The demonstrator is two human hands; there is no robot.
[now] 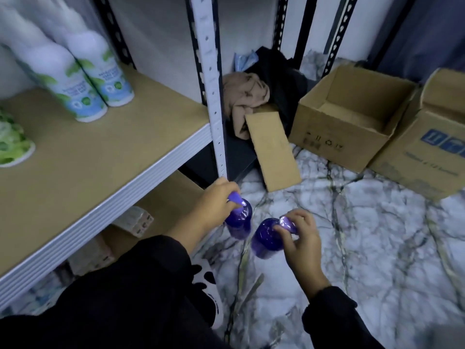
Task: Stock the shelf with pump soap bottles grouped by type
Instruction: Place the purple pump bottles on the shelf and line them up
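My left hand (214, 205) grips the pump head of a purple soap bottle (240, 222) just right of the shelf's white corner post (212, 96). My right hand (299, 238) pinches the pump head of a second purple bottle (265, 238) beside the first, low over the marble floor. On the wooden shelf board (105, 152) stand two white bottles with blue and green labels (83, 89) at the back left, and a green-patterned bottle (12, 144) shows at the left edge.
An open cardboard box (352, 117) and a second box with blue print (427, 147) sit on the marble floor (364, 235) to the right. Crumpled tan and black cloth (246, 96) lies behind the post. Packaged goods (136, 220) fill the lower shelf.
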